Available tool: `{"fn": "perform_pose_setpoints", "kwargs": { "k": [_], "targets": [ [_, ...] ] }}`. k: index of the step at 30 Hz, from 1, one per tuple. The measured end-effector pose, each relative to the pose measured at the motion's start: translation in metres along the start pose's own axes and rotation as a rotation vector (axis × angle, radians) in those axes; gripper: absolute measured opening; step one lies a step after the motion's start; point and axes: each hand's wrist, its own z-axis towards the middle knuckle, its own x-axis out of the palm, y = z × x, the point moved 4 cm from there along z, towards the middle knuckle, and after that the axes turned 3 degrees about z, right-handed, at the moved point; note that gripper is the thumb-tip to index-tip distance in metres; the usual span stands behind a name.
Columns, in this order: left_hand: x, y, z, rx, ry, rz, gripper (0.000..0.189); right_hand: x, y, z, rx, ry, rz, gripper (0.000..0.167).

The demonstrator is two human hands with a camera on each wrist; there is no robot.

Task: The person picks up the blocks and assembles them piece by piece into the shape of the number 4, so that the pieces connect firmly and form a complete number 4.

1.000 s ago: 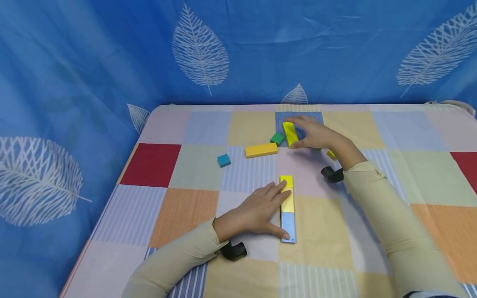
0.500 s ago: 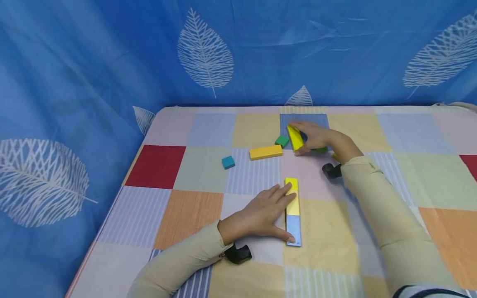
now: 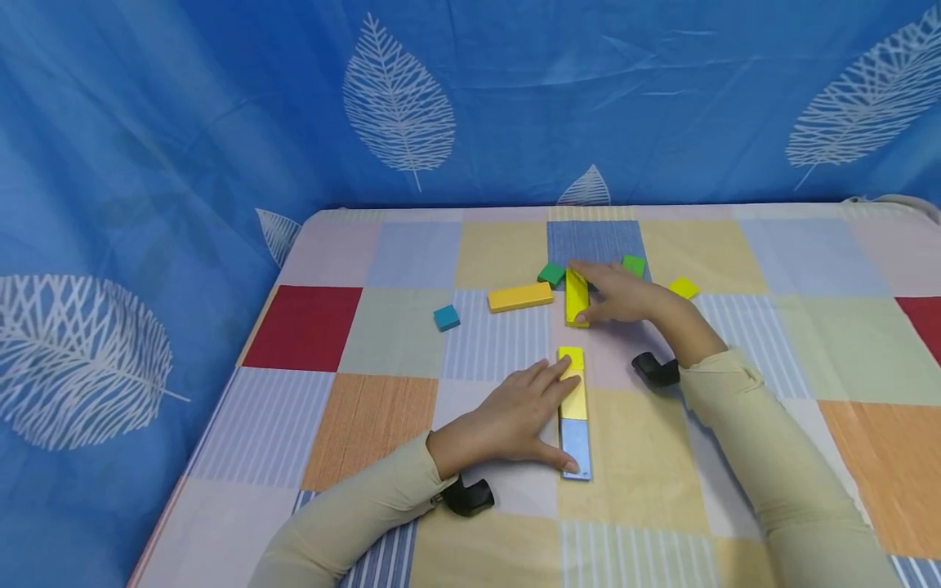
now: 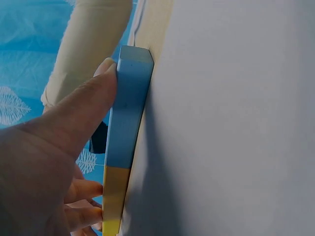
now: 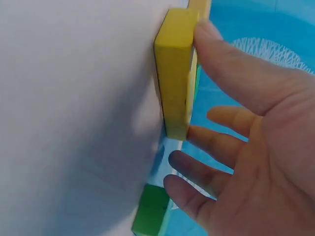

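My left hand [image 3: 507, 420] lies over a straight row of blocks with spread fingers. Its thumb touches the long blue block [image 3: 576, 445] at the near end, which the left wrist view also shows. Fingertips rest on the pale yellow block [image 3: 575, 402] in the middle and the small bright yellow block [image 3: 571, 354] at the far end. Beyond the row, my right hand [image 3: 621, 296] pinches a long yellow block [image 5: 174, 83] between thumb and fingertips. That block is low over or on the cloth; which of these, I cannot tell.
Left of the right hand lie an orange-yellow block [image 3: 519, 297], a green block [image 3: 551, 274] and a small teal block [image 3: 446, 318]. Behind and right of it are a light green block [image 3: 634, 265] and a small yellow block [image 3: 684, 287]. Patchwork cloth [image 3: 400, 327] covers the table.
My right hand has brought the long yellow block nearer, toward the row, and straightened it. The light green and small yellow blocks now show more fully. The left hand keeps its place.
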Motion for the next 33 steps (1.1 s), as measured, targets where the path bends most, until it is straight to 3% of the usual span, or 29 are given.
{"fn": "perform_pose_setpoints", "kwargs": {
  "k": [9,33],
  "targets": [
    [0.000,0.001,0.000,0.004,0.010,-0.013,0.102,0.017,0.000,-0.013,-0.007,-0.023,0.088,0.080],
    [-0.002,0.000,-0.002,0.014,-0.003,-0.015,0.101,0.020,0.011,-0.022,-0.030,-0.012,0.056,0.075]
  ]
}}
